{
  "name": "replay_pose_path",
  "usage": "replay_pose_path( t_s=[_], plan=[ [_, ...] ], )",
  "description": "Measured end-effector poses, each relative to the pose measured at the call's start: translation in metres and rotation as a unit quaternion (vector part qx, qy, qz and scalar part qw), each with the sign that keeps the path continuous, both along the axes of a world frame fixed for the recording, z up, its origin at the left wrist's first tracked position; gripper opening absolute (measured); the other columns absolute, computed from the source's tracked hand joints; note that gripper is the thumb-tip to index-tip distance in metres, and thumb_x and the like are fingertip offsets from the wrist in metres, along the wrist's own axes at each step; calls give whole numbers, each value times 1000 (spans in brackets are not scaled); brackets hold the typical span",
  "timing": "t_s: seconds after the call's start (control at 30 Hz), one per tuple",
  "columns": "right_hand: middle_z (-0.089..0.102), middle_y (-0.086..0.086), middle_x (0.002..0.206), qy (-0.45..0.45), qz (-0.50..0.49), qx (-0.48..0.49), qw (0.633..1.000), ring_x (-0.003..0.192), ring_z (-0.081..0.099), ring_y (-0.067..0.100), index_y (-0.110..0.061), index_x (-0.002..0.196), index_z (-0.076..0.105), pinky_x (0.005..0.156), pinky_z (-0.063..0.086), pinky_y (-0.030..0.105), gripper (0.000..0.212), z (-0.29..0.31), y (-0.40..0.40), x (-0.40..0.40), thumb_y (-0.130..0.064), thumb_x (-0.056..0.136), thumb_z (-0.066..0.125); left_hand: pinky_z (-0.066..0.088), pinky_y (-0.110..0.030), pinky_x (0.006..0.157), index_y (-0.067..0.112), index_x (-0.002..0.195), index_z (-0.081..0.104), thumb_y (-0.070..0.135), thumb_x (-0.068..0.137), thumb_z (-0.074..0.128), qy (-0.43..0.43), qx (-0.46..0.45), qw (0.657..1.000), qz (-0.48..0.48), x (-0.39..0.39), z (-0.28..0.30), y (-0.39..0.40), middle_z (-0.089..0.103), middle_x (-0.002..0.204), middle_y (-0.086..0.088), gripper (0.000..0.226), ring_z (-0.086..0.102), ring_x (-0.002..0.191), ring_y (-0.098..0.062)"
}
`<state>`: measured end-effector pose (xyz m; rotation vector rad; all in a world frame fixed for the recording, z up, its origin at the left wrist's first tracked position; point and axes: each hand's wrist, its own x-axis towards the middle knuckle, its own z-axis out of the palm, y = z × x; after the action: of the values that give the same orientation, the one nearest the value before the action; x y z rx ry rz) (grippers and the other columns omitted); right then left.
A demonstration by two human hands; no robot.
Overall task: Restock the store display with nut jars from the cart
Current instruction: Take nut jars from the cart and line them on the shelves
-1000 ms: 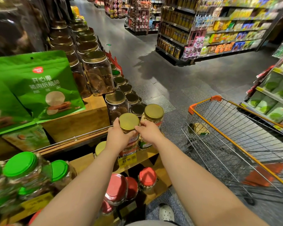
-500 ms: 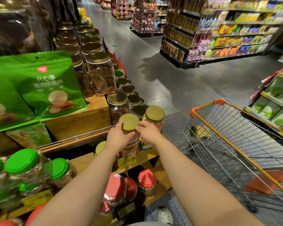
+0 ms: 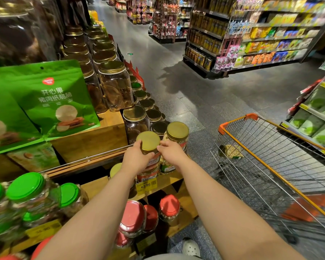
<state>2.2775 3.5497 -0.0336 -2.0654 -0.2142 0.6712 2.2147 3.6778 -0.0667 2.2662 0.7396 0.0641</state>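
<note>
Gold-lidded nut jar [image 3: 148, 147], upright on the wooden display shelf [image 3: 169, 182], red-and-white label partly showing, gripped at both sides just under the lid. Second gold-lidded jar [image 3: 177, 135] upright just beside it on the right, pale nuts showing through. Orange-rimmed wire cart [image 3: 270, 162] well apart to the right, one jar [image 3: 231, 151] lying on its side inside.

Head view, downward, perhaps tilted.
</note>
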Motion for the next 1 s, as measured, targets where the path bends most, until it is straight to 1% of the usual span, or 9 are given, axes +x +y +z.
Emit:
replay_pose_path(
  t_s=[0.17,0.4,0.57,0.67,0.87,0.93,0.97,1.0],
  plan=[
    [50,7,152,2,-4,1,1000,138,47,25,-15,151,46,108,41,39,47,2,-2,-1,-23,105,52,50,-41,102,19,160,27,40,92,73,-2,-5,1000,5,0,0,-1,53,148,-12,84,54,131,-30],
    [46,6,155,-2,-14,-1,1000,141,44,25,-15,152,45,112,39,41,50,5,-5,-5,-27,104,53,53,-41,100,20,160,26,42,91,73,-1,-8,1000,6,-2,1,-1,52,147,-13,86,57,128,-30],
    [45,6,157,-3,-17,-2,1000,143,43,26,-16,152,45,115,38,44,50,4,-9,-10,-26,104,54,50,-43,104,21,160,26,44,90,74,3,-18,1000,4,-6,1,-3,48,152,-13,88,53,132,-31],
    [45,6,157,-14,-13,-9,1000,142,43,26,-15,151,47,117,37,47,50,4,-10,-14,-28,103,55,49,-43,106,20,160,27,44,89,74,-3,-11,1000,3,-8,2,-4,49,150,-15,89,53,132,-32],
    [50,5,152,-26,-10,-19,999,137,48,26,-15,149,49,114,41,45,50,9,-18,-18,-30,102,55,52,-43,104,23,160,26,42,88,76,-14,-13,1000,9,-13,13,-7,47,151,-15,89,54,131,-31],
    [51,4,151,-30,-11,-18,999,133,52,25,-16,150,48,108,46,43,51,11,-20,-18,-32,101,57,53,-42,104,24,160,26,41,88,77,-24,-12,1000,9,-14,18,-8,47,150,-14,90,56,129,-30],
    [53,4,150,-31,-14,-15,999,130,55,25,-16,149,49,106,47,42,51,12,-21,-18,-32,101,57,52,-42,104,24,160,26,41,88,76,-30,-8,999,9,-15,21,-10,46,150,-14,89,56,128,-30],
    [54,4,149,-32,-16,-11,999,129,55,25,-16,148,51,107,47,43,50,13,-23,-18,-32,101,58,50,-41,104,24,160,26,41,89,76,-33,-4,999,8,-16,24,-11,45,151,-14,89,55,128,-30]
  ],
)
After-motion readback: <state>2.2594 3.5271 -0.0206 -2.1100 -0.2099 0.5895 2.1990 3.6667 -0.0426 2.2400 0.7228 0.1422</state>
